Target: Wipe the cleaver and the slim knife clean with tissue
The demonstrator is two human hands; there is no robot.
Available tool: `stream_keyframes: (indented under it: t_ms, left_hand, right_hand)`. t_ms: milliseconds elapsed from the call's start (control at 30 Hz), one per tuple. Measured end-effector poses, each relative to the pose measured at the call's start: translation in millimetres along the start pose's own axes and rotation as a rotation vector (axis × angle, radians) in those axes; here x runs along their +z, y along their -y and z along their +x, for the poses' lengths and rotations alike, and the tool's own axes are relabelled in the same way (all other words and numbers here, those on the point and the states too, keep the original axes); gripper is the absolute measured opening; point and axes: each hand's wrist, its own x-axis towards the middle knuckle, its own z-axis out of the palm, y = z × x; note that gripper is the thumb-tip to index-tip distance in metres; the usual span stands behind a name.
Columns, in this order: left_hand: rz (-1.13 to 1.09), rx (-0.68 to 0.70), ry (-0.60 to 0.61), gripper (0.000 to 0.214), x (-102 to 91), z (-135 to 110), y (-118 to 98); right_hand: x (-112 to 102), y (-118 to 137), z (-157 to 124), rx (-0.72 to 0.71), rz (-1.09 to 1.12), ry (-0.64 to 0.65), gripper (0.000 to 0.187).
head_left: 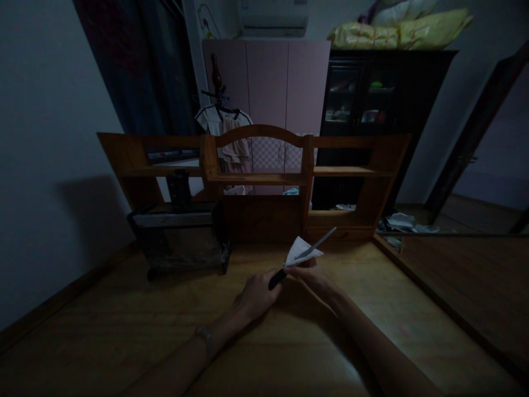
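My left hand (258, 293) is closed around the black handle of a knife (326, 236), whose narrow grey blade points up and to the right. A white tissue (296, 249) is folded about the blade near the handle, and the tip sticks out beyond it. With closed fingers, my right hand (313, 277) holds the tissue against the blade from below. Its fingertips are partly hidden by the tissue. Both hands are above the wooden surface (264, 358).
A dark box-shaped appliance (177, 237) stands at the left on the wooden surface. Behind runs a wooden shelf unit (256, 179) with open compartments. Farther back are a pink wardrobe (266, 88), a clothes stand with garments (225, 118) and a black cabinet (384, 110).
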Motion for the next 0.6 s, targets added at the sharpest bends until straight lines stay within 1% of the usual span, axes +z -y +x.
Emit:
stream_keyframes:
  t_ms: [233, 600]
  left_hand:
    - [0.057, -0.013, -0.004, 0.032, 0.2, -0.1, -1.0]
    - [-0.003, 0.026, -0.011, 0.027, 1.7, -0.1, 3.7]
  right_hand:
    - [5.1, -0.3, -1.8, -0.024, -0.024, -0.02, 0.021]
    - [8.2, 2.1, 2.2, -0.062, -0.058, -0.041, 0.025]
